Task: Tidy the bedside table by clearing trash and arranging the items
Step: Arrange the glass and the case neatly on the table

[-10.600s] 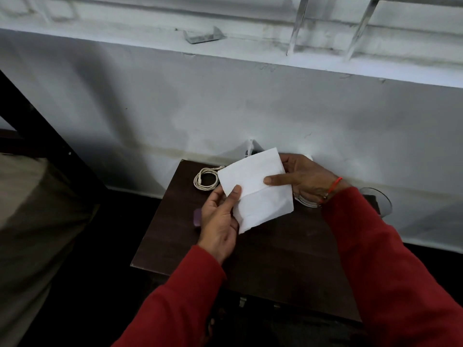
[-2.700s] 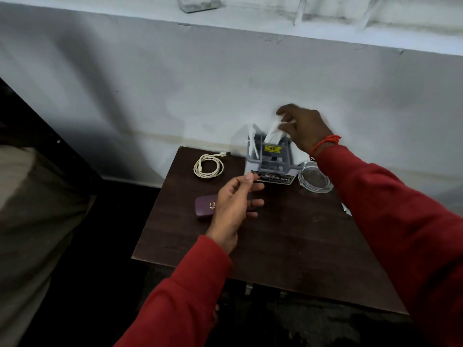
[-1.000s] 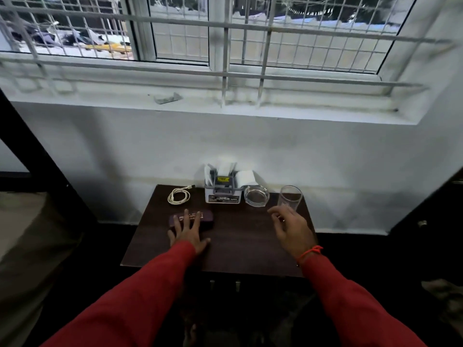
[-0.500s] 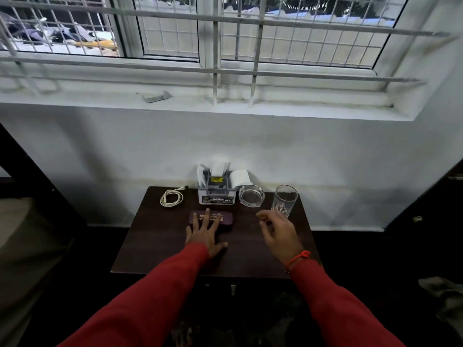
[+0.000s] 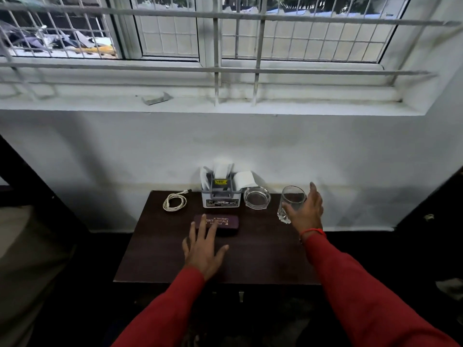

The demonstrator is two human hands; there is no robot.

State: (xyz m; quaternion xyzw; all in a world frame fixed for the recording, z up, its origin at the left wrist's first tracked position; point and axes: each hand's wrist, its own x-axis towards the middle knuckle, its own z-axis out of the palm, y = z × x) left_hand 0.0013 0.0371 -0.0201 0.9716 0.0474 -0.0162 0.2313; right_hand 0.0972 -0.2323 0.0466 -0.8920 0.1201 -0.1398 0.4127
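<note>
Spectacle case [image 5: 217, 221] lies mid-surface, long axis parallel to the front edge, lettering facing up. Left hand [image 5: 203, 251] rests flat and spread, fingertips on the case's left end. Right hand [image 5: 306, 212] wraps the upright drinking glass [image 5: 291, 203] near the right edge. Along the back edge: coiled cable [image 5: 174, 202], tissue holder [image 5: 221, 193], glass ashtray [image 5: 257, 198].

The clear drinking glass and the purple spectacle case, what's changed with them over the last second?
The right hand left the tabletop and closed around the clear drinking glass. The left hand slid the purple spectacle case rightward. White coiled cable, grey organiser, glass ashtray unchanged.
</note>
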